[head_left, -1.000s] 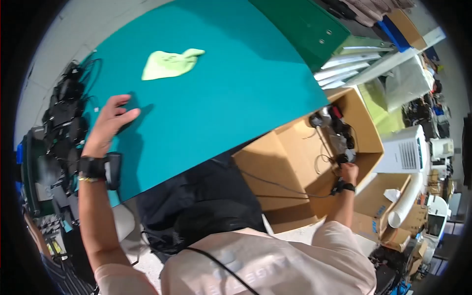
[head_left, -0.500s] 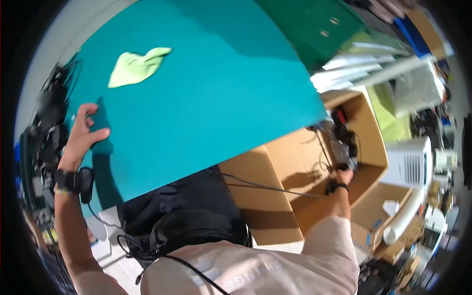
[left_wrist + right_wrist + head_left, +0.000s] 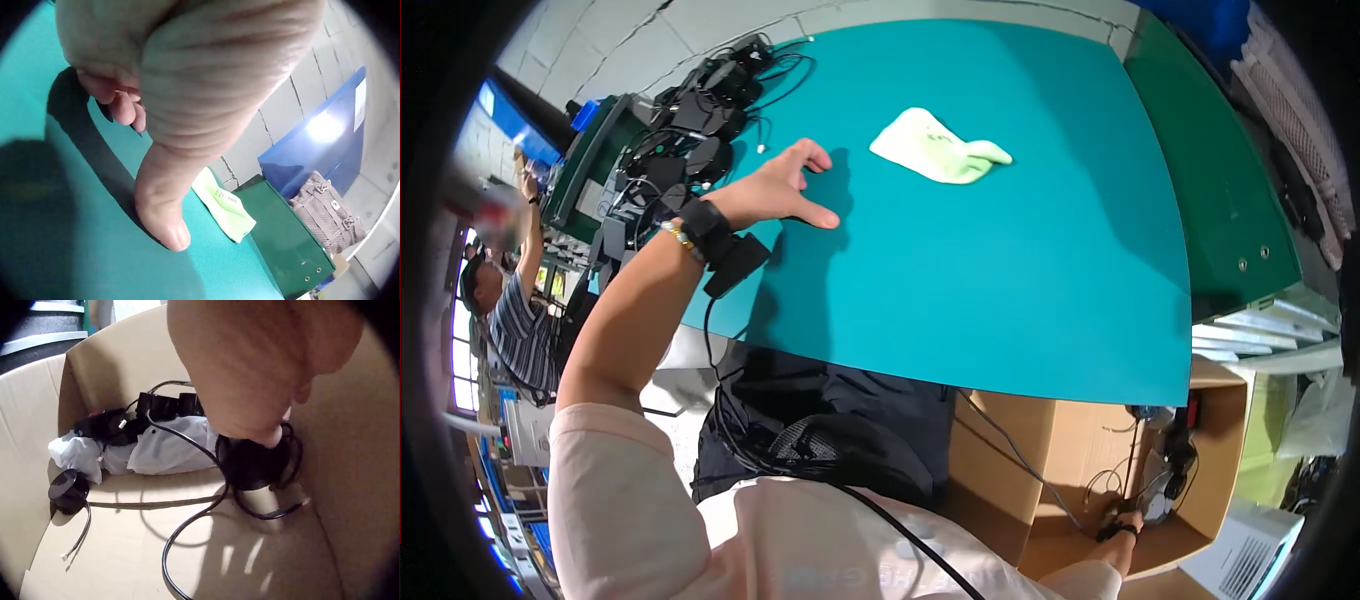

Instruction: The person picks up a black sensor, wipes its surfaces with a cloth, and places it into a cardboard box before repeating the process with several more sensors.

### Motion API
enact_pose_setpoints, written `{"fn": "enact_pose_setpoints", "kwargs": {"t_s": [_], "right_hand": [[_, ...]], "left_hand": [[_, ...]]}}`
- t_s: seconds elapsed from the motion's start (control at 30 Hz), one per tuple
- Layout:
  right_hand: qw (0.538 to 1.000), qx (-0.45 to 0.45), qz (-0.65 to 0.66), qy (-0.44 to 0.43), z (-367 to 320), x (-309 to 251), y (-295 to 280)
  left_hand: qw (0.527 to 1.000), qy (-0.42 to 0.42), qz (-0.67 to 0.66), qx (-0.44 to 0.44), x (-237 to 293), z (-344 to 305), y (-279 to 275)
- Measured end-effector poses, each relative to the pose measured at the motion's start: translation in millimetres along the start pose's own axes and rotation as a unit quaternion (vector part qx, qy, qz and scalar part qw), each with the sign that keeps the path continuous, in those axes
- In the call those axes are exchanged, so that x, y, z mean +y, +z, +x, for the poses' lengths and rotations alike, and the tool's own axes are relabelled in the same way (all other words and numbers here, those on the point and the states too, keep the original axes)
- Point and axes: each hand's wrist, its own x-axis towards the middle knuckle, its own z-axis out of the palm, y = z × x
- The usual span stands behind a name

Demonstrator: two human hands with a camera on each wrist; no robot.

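In the head view my left hand (image 3: 772,192) is over the left part of the teal table (image 3: 1000,290), thumb and bent fingers apart, holding nothing. The left wrist view shows this hand (image 3: 187,94) from the palm side, near the tabletop. A pale green cloth (image 3: 935,148) lies beyond it. My right hand (image 3: 1132,521) is down inside a cardboard box (image 3: 990,480). Seen from the right wrist, that hand (image 3: 256,369) grips a round black device (image 3: 253,465) with a black cable; most fingers are hidden.
Black devices and cables (image 3: 710,120) are heaped along the table's left edge. A green binder (image 3: 1220,220) stands at the right. White plastic wrapping (image 3: 172,450) and another round black piece (image 3: 69,490) lie in the box. A person in stripes (image 3: 525,320) is at far left.
The head view has swung, so the table and cloth appear further right and the box lower. My left hand stays over the table, my right hand inside the box.
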Motion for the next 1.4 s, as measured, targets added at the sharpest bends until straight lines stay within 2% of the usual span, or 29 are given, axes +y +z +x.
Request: {"fn": "enact_pose_setpoints", "kwargs": {"t_s": [0.07,0.1,0.13,0.17,0.2,0.23,0.4,0.67,0.83,0.87,0.93,0.97,1.03,1.07,1.1,1.13,1.17,1.2,1.23,1.27,1.33,1.37,1.4], "right_hand": [[0.999,0.040,-0.006,0.008,-8.5,-12.8,14.0],[0.946,0.082,0.271,0.157,-16.8,-19.9,13.6],[0.795,0.110,0.524,0.284,-25.8,-29.8,12.6],[0.941,0.045,0.281,0.182,-37.1,-34.5,8.5],[0.996,0.045,0.002,0.074,-48.5,-39.3,4.2],[0.993,0.065,-0.056,0.079,-55.9,-46.0,1.4],[0.968,0.134,0.063,0.203,-81.6,-77.0,-16.5],[0.950,0.169,0.122,0.232,-92.2,-103.3,-30.8],[0.967,0.197,0.132,0.099,-68.6,-104.2,-11.3],[0.917,0.227,0.327,-0.018,-20.1,-89.4,31.4],[0.917,0.162,0.366,0.005,-65.9,-116.4,-2.4],[0.931,0.142,0.335,-0.022,-60.5,-113.7,3.8],[0.897,0.134,0.419,0.048,-63.8,-124.8,9.7],[0.878,0.152,0.440,0.110,-82.6,-127.7,2.4],[0.864,0.245,0.438,0.047,-57.1,-115.4,28.9],[0.825,0.247,0.508,0.013,-62.9,-104.9,30.5],[0.821,0.258,0.509,0.011,-84.0,-108.8,18.0],[0.736,0.244,0.621,0.116,-105.3,-111.5,3.6],[0.626,0.223,0.716,0.216,-124.2,-108.7,-9.3],[0.538,0.231,0.779,0.225,-110.5,-95.2,-5.6],[0.477,0.303,0.791,0.234,-90.7,-69.1,-5.4],[0.557,0.361,0.693,0.281,-145.0,-76.1,-45.6],[0.517,0.425,0.723,0.172,-182.4,-84.8,-71.7]], "left_hand": [[1.000,0.012,-0.015,0.013,-3.4,0.1,1.5],[1.000,0.016,-0.019,0.006,-6.2,0.9,2.3],[0.999,0.023,-0.023,0.000,-7.6,1.8,1.4],[0.999,0.020,-0.032,-0.002,-6.7,0.9,1.6],[0.999,0.021,-0.034,0.009,-5.8,-0.7,1.7],[0.999,0.021,-0.040,-0.002,-4.8,-1.7,1.4],[0.999,0.019,-0.034,-0.020,-4.5,-0.2,0.7],[0.999,0.011,-0.038,-0.017,-4.6,2.7,0.9],[0.999,0.005,-0.042,-0.015,-3.9,3.1,1.1],[0.999,0.011,-0.039,-0.015,-4.2,3.3,0.6],[0.999,0.018,-0.043,-0.014,-6.3,2.7,2.3],[0.999,0.022,-0.041,-0.014,-7.1,3.4,2.6],[0.998,0.029,-0.049,-0.004,-9.3,3.0,2.0],[0.998,0.033,-0.050,-0.003,-10.0,1.9,3.0],[0.998,0.039,-0.050,-0.003,-10.7,1.5,3.6],[0.997,0.046,-0.059,0.002,-13.5,2.0,4.9],[0.997,0.060,-0.044,0.005,-16.8,3.5,6.2],[0.997,0.076,-0.028,0.007,-18.9,4.2,6.6],[0.997,0.077,-0.003,0.003,-17.4,1.9,5.1],[0.996,0.087,-0.012,0.002,-19.1,3.0,6.0],[0.995,0.099,0.017,0.012,-23.7,7.5,8.9],[0.994,0.110,0.012,0.008,-24.9,8.8,9.6],[0.993,0.116,0.016,0.010,-25.6,9.8,9.2]]}}
